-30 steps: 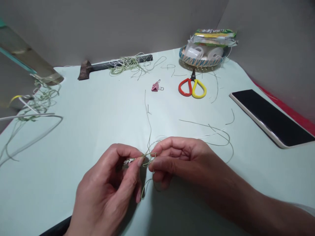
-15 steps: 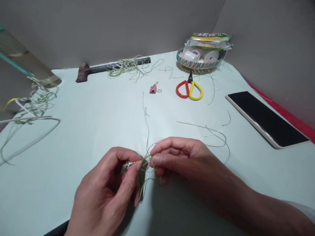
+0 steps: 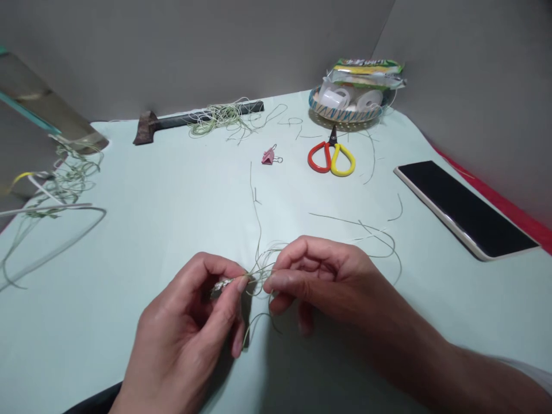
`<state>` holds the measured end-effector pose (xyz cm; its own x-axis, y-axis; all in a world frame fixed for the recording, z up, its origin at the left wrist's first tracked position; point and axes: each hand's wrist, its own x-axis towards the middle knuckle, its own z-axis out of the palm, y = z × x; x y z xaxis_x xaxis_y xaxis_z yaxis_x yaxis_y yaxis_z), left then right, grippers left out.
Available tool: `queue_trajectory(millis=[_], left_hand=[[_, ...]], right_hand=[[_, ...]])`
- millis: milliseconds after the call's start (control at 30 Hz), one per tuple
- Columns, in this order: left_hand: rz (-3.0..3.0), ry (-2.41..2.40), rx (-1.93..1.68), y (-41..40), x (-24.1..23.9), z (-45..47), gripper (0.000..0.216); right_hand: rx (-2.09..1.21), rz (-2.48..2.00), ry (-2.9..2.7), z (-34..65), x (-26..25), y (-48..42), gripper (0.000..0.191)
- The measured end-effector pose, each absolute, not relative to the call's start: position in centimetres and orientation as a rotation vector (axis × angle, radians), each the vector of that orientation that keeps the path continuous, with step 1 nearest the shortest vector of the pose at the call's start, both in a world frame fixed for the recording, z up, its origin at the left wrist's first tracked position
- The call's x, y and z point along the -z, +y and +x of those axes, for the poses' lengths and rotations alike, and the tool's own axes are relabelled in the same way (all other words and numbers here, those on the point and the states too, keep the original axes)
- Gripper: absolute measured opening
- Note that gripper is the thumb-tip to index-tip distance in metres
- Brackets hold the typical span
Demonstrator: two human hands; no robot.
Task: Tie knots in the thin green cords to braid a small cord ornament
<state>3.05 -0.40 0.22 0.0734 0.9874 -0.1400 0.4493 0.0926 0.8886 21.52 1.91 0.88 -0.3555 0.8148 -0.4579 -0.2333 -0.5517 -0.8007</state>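
Observation:
Between thumb and forefinger, my left hand pinches a small braided piece of green and white cord. Loose thin green cords fan out from the pinch, some upward over the table and some curling below. Close by on the right, my right hand is closed, its thumb and fingertips on one or more of these cords. The palm side of the braid is partly hidden by my left fingers. One long cord end runs away from me across the table.
Farther back lie a hammer with a tangled cord bundle over it, a pink binder clip and red-and-yellow scissors. A basket stands behind. A phone lies right; more tangled cord is left.
My right hand has shifted slightly right and up, its fingers a bit farther from the left pinch. My left hand keeps hold of the braid almost in place.

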Motion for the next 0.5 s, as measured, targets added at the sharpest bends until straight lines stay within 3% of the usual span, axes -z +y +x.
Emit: queue_trajectory(millis=[500], left_hand=[[1.132,1.397,-0.868,0.7,-0.4,3.0,0.019]], right_hand=[[-1.509,-1.118,-1.373,25.5,-1.4,-2.3,0.018]])
